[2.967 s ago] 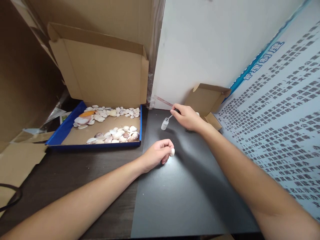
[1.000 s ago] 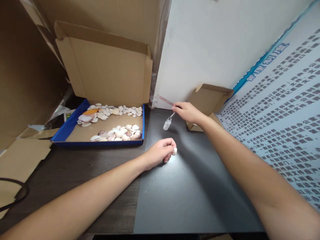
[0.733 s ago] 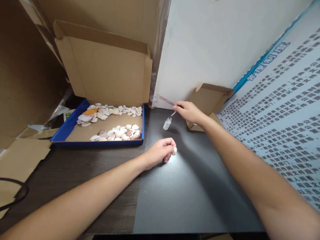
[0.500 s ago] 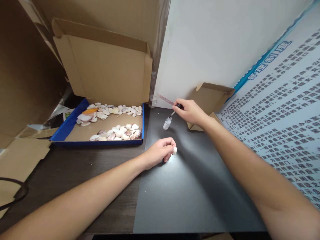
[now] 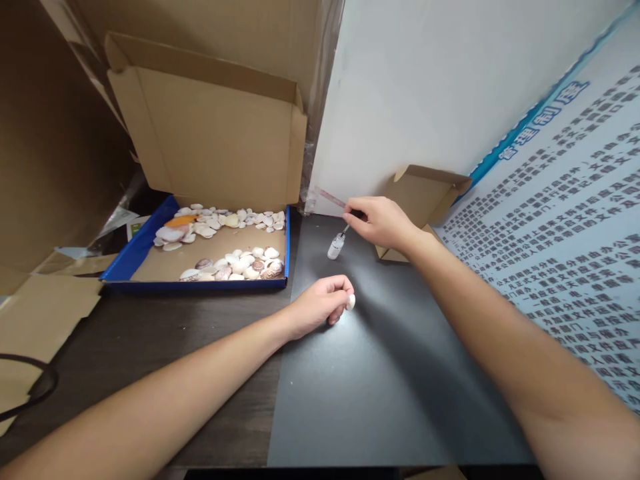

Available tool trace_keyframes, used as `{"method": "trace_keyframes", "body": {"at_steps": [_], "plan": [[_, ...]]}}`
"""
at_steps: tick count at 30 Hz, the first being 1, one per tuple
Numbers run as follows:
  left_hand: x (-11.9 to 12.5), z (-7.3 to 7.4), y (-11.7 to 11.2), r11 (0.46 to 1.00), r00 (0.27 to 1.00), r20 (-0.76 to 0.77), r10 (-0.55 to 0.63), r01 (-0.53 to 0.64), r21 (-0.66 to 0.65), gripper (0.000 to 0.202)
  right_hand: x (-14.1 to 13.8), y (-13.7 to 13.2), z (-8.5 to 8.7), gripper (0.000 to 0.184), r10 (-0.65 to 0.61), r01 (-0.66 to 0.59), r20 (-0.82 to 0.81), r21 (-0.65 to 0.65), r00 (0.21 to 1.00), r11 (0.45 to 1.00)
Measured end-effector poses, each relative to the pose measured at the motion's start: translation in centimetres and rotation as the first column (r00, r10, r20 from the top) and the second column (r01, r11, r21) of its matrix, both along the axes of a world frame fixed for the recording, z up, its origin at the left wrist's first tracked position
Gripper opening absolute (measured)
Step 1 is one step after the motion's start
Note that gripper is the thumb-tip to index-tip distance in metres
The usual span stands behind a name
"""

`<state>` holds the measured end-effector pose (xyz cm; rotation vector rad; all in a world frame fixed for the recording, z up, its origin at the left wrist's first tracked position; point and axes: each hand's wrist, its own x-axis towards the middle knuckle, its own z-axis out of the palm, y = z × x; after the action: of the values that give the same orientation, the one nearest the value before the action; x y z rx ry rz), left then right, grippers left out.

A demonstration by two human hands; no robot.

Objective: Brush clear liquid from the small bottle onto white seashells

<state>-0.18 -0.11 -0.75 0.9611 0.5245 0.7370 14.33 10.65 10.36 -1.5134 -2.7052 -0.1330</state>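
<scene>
Between thumb and fingertips, my left hand [image 5: 327,301] pinches a small white seashell [image 5: 351,302] just above the dark grey mat. Farther back, my right hand [image 5: 380,220] is closed on the dark cap of a brush [image 5: 346,229], mostly hidden by the fingers. The brush's thin stem slants down to the mouth of a small clear bottle [image 5: 336,247] with a whitish label. Whether its tip is inside the neck is too small to tell. The bottle stands on the mat [image 5: 320,400], apart from my left hand.
On the left lies an open blue-edged cardboard box [image 5: 200,285] holding many shells [image 5: 245,263] in two groups. A smaller open carton [image 5: 423,193] stands behind my right wrist. A white wall panel [image 5: 400,87] and a printed poster [image 5: 565,220] bound the back and right.
My right hand has tilted slightly, and its fingers cover more of the brush's dark cap. My left hand keeps its pinch on the shell, nearly still.
</scene>
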Motion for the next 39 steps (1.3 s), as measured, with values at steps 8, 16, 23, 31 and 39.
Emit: {"method": "trace_keyframes", "body": {"at_steps": [8, 16, 23, 31, 39], "plan": [[0.1, 0.0, 0.1, 1.0, 1.0, -0.002, -0.003, 0.003, 0.001, 0.008, 0.2, -0.1, -0.8, 0.018, 0.039, -0.04, 0.018, 0.012, 0.999, 0.999], [0.0, 0.0, 0.0, 1.0, 1.0, -0.006, -0.005, 0.005, 0.004, 0.008, 0.2, 0.2, -1.4, 0.021, -0.05, 0.037, -0.124, -0.112, 0.991, 0.993], [0.1, 0.0, 0.1, 1.0, 1.0, -0.001, -0.011, 0.011, 0.002, 0.009, 0.7, 0.4, -1.7, 0.022, -0.094, 0.073, -0.153, -0.133, 0.984, 0.988], [0.2, -0.2, 0.2, 1.0, 1.0, 0.0, -0.009, 0.009, -0.003, 0.007, 0.7, 0.4, -2.0, 0.022, -0.088, 0.065, -0.157, -0.144, 0.984, 0.987], [0.2, -0.3, 0.2, 1.0, 1.0, 0.001, -0.017, 0.017, -0.003, 0.007, 0.8, 0.5, -2.1, 0.028, -0.079, 0.053, -0.158, -0.164, 0.984, 0.985]]}}
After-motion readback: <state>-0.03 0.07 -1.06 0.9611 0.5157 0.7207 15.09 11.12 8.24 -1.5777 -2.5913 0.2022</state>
